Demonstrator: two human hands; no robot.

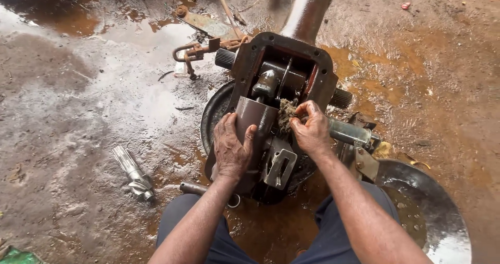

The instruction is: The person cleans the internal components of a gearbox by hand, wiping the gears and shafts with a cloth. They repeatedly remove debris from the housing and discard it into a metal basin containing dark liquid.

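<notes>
Two hands work at the open gearbox housing on the wet floor: left hand clasps a metal cylinder, right hand pinches a rag wad. Best wipe with steady pressure.

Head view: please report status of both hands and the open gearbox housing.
Left hand grips brown metal cylinder. Right hand pinches dirty rag wad inside open oily gearbox housing. Splined steel shaft lies apart on wet ground.

— What can't we see?
— The metal pan runs off the bottom edge. The long pipe is cut off up top.
— And under the left hand?
— Part of the grey cylinder is hidden.
</notes>
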